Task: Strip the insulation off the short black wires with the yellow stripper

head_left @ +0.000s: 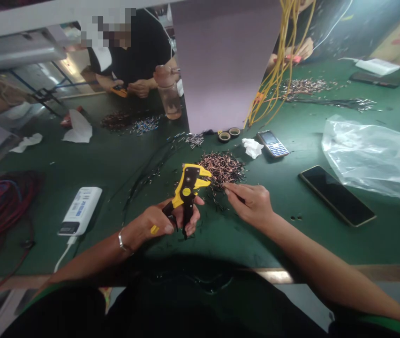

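My left hand [166, 220] is wrapped round the handles of a yellow and black wire stripper [188, 188], whose jaws point up and away from me. My right hand [252, 202] rests on the green table [115, 159] just right of the tool, fingers pinched together at the edge of a pile of short copper-tipped wire pieces [222, 167]. What the pinch holds is too small to make out. Thin black wires [147, 176] lie spread out to the left of the tool.
A white power bank [80, 210] lies at left and a black smartphone [336, 195] at right, beside a keypad phone [273, 143] and clear plastic bag [375, 155]. Tape rolls [228, 134], yellow cables [280, 61] and a grey panel [226, 61] stand behind. Other people work across the table.
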Tool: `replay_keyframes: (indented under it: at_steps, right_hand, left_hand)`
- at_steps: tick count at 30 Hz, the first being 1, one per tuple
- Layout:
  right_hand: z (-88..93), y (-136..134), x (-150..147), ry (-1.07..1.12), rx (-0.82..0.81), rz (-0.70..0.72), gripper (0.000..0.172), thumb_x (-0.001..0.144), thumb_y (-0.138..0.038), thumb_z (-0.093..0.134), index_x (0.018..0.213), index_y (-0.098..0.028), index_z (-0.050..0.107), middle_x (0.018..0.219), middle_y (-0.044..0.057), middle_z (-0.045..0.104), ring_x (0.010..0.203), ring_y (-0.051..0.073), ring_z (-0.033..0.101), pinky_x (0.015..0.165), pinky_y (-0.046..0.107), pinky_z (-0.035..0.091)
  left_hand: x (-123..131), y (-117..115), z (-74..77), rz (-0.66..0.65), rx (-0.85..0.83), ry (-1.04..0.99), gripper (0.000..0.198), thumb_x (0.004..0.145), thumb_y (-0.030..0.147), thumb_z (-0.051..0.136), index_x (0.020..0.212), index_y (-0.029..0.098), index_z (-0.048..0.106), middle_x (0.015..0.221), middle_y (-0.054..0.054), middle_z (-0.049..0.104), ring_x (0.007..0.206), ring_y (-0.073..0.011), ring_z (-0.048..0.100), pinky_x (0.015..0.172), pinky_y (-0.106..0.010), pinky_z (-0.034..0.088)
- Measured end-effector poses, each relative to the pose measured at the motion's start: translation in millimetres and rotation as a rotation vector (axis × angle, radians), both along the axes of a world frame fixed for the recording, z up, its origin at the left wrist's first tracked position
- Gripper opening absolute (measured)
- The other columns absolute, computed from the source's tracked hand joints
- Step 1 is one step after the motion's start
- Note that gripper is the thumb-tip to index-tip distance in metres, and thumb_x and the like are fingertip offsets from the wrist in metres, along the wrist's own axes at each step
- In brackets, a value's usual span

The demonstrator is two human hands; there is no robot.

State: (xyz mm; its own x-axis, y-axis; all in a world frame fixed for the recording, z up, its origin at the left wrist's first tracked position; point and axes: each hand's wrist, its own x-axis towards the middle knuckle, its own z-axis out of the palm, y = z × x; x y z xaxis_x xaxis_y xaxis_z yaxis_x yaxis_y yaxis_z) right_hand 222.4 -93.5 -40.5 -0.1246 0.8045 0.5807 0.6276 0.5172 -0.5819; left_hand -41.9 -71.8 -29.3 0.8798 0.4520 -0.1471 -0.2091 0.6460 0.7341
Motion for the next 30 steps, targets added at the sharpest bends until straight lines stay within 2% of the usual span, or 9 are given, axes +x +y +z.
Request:
replay_keyframes:
  at_steps: [5,11,17,30]
  right_hand:
    - [0.9,-0.9,-1.4,-0.026,0.058,0.0,0.026,0.091,-0.021,0.054,0.094,-0.019,0.079,0.067,0.005,0.077,0.052,0.016,0.07,0.051,0.028,0.055]
    - [2.4,-2.4,-3.7,-0.043,0.074,-0.019,0.027,0.091,-0.02,0.053,0.096,-0.021,0.079,0.07,0.004,0.078,0.057,0.017,0.072,0.053,0.028,0.057]
    - [1.9,-3.8,-4.3,-0.06,0.104,0.028,0.026,0.09,-0.018,0.054,0.096,-0.016,0.079,0.067,0.007,0.076,0.052,0.017,0.07,0.05,0.028,0.055]
    - [4.1,-4.0,-5.3,-0.051,0.186,0.054,0.024,0.09,-0.014,0.055,0.095,-0.014,0.078,0.061,0.005,0.073,0.045,0.014,0.064,0.045,0.026,0.05]
  left_hand:
    - [1.0,-1.5,0.3,-0.002,-0.016,0.003,0.081,0.048,0.014,0.071,0.127,0.018,0.054,0.091,-0.007,0.062,0.077,-0.021,0.057,0.073,-0.037,0.046]
    - [2.0,-5.2,-3.4,-0.033,-0.018,0.004,0.081,0.051,0.014,0.073,0.129,0.019,0.052,0.094,-0.007,0.062,0.077,-0.0203,0.057,0.074,-0.037,0.046]
    - [6.3,-7.9,3.2,-0.025,-0.009,0.012,0.077,0.053,0.015,0.074,0.127,0.017,0.054,0.09,-0.006,0.06,0.075,-0.019,0.056,0.073,-0.037,0.046]
    - [8.4,-12.5,8.5,0.018,-0.014,0.039,0.065,0.057,0.015,0.072,0.121,0.015,0.058,0.086,-0.005,0.057,0.071,-0.017,0.053,0.068,-0.035,0.043]
